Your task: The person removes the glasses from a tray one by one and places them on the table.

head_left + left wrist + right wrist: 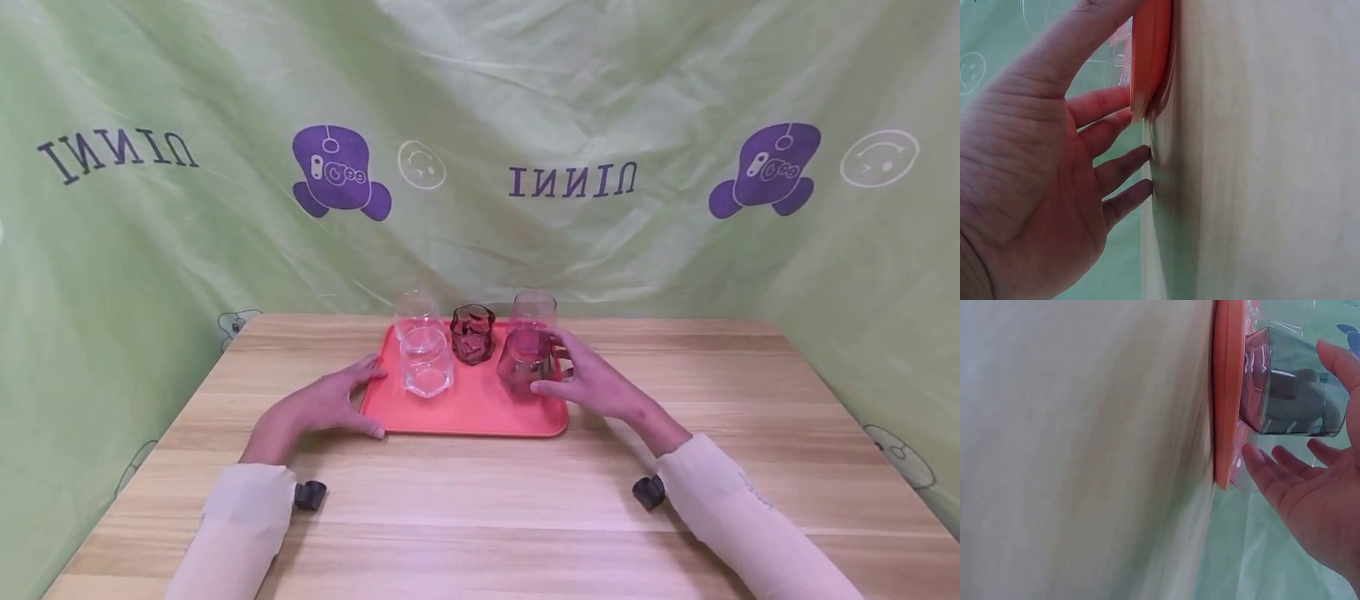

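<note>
A red tray lies on the table with several drinking glasses on it. My left hand is at the tray's left edge, thumb by the near corner; in the left wrist view its fingers are spread, fairly straight, two of them at the tray's rim. At the tray's right side my right hand is spread beside a smoky grey glass, upright at the front right. In the right wrist view, thumb and fingers stand on either side of this faceted glass, with a gap between fingers and glass.
Two clear glasses, a front one and a back one, stand at the tray's left. A dark wavy glass is in the middle, another see-through glass back right. A green printed curtain hangs behind the wooden table.
</note>
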The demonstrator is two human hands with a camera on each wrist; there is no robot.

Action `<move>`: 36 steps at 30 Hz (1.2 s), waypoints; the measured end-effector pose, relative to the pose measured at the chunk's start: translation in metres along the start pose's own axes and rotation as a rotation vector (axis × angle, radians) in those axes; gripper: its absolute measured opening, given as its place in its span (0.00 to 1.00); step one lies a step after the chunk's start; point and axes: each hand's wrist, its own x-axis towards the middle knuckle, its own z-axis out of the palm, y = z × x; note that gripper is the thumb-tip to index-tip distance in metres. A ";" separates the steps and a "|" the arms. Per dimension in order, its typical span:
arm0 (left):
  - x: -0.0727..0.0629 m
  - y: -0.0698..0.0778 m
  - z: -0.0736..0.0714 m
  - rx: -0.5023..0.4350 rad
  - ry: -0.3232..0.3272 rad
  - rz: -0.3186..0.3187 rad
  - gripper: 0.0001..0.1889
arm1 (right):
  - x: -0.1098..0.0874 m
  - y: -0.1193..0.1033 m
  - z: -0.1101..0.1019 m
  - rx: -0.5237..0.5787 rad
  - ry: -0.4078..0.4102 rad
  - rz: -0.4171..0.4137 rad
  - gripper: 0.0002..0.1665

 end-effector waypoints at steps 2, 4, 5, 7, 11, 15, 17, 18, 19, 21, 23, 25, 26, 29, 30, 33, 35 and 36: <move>0.000 0.000 0.000 -0.002 0.003 0.005 0.61 | 0.001 0.000 0.001 0.008 -0.003 0.007 0.54; -0.001 0.000 0.000 -0.006 0.006 0.009 0.60 | 0.001 -0.001 0.003 0.010 0.000 0.014 0.55; -0.001 0.000 0.000 -0.005 0.005 0.012 0.60 | 0.002 -0.001 0.003 0.010 0.001 0.012 0.55; -0.001 -0.001 0.000 -0.007 0.009 0.007 0.61 | 0.003 -0.002 0.005 0.004 0.001 0.000 0.55; -0.001 -0.002 0.001 -0.004 0.011 -0.007 0.61 | 0.007 -0.001 0.007 -0.015 0.000 -0.031 0.54; -0.001 -0.004 0.002 -0.012 0.009 0.000 0.60 | 0.008 -0.001 0.009 -0.020 0.002 -0.034 0.54; -0.001 -0.004 0.003 -0.024 0.008 0.004 0.59 | 0.009 0.000 0.010 -0.020 -0.001 -0.036 0.54; -0.001 -0.005 0.003 -0.029 0.009 0.007 0.59 | 0.009 0.000 0.010 -0.024 0.000 -0.032 0.54; -0.001 -0.005 0.002 -0.036 0.010 0.005 0.58 | 0.009 0.000 0.010 -0.030 0.002 -0.028 0.54; -0.002 -0.005 0.003 -0.045 0.014 0.000 0.58 | 0.011 0.000 0.010 -0.051 0.003 -0.028 0.54; -0.003 -0.006 0.003 -0.056 0.014 -0.004 0.58 | 0.011 0.001 0.011 -0.073 0.004 -0.024 0.54; -0.004 -0.006 0.004 -0.058 0.014 -0.012 0.58 | 0.012 0.000 0.012 -0.092 0.004 -0.024 0.54; -0.004 -0.007 0.004 -0.056 0.015 -0.011 0.58 | 0.012 0.000 0.012 -0.098 0.004 -0.028 0.54; -0.003 -0.008 0.004 -0.049 0.017 -0.013 0.59 | 0.014 0.000 0.013 -0.116 0.012 -0.039 0.54; -0.003 -0.008 0.003 -0.045 0.019 -0.008 0.59 | 0.014 0.000 0.013 -0.123 0.017 -0.043 0.54; -0.002 -0.008 0.003 -0.044 0.025 0.000 0.58 | 0.015 0.000 0.013 -0.133 0.028 -0.052 0.55; -0.001 -0.008 0.003 -0.046 0.027 0.003 0.58 | 0.015 0.000 0.013 -0.127 0.030 -0.046 0.54; -0.001 -0.008 0.003 -0.049 0.026 0.007 0.58 | 0.014 0.000 0.013 -0.122 0.031 -0.042 0.54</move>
